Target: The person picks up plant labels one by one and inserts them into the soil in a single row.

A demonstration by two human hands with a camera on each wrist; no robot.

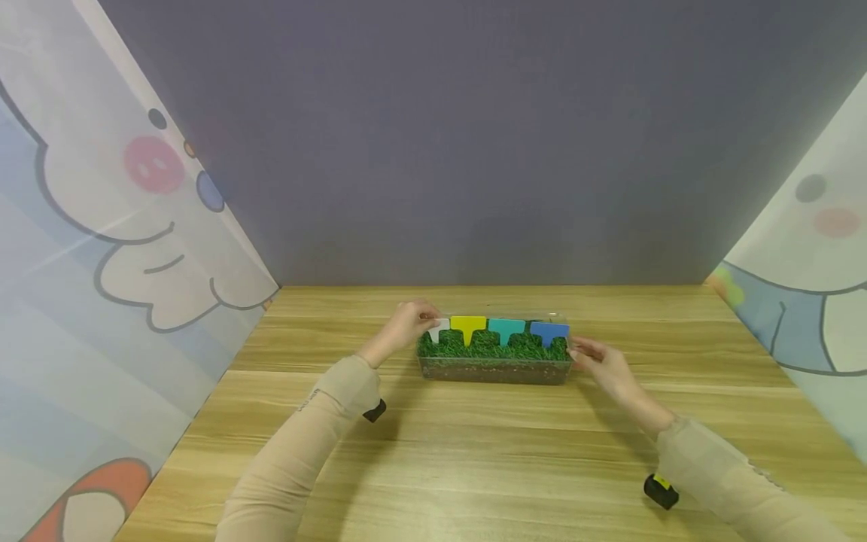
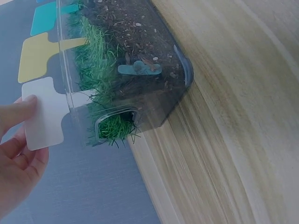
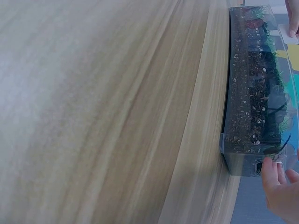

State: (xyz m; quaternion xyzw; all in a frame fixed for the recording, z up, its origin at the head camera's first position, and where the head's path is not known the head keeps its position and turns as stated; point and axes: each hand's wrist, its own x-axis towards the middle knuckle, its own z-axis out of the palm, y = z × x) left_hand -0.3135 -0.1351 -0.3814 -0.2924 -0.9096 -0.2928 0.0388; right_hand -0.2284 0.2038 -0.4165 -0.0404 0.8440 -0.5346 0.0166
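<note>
A clear plastic planter box [image 1: 497,370] holds dark soil and green artificial grass [image 1: 484,348]. Along its back stand T-shaped plant labels: a white one [image 2: 44,114], a yellow one [image 1: 468,325], a teal one [image 1: 506,328] and a blue one [image 1: 550,332]. My left hand [image 1: 411,322] pinches the white label's head between thumb and fingers; the label's stem reaches down to the grass at the box's left end. At the opposite end, my right hand [image 1: 603,365] touches the wall beside the handle cutout [image 3: 259,168], its fingers fairly straight.
The box stands on a wood-grain table [image 1: 474,459], towards its back edge. Behind it rises a plain grey panel [image 1: 474,150]. Cartoon-printed sheets [image 1: 81,226] flank the table. A small dark device [image 1: 661,491] hangs below the right wrist.
</note>
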